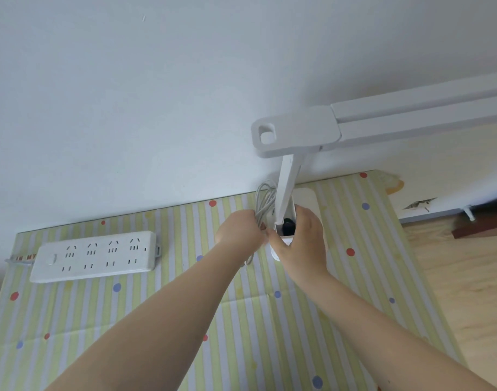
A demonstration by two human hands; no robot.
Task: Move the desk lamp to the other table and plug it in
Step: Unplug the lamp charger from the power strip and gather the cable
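A white desk lamp [286, 187] stands on the table with the striped, dotted cloth [157, 320], near its far edge by the wall. Its flat head [295, 131] reaches right above the table. My right hand [301, 241] grips the lower end of the lamp's post at the base, where a black part shows. My left hand [239, 230] holds the bundled grey cord [265, 201] just left of the post. A white power strip [95, 256] with several sockets lies on the cloth to the left, nothing plugged into it.
The white wall [157, 94] runs right behind the table. The table's right edge drops to a wooden floor [467, 292]. A white lamp base plate [308, 198] shows behind my right hand. The wall's lower part at the right is chipped.
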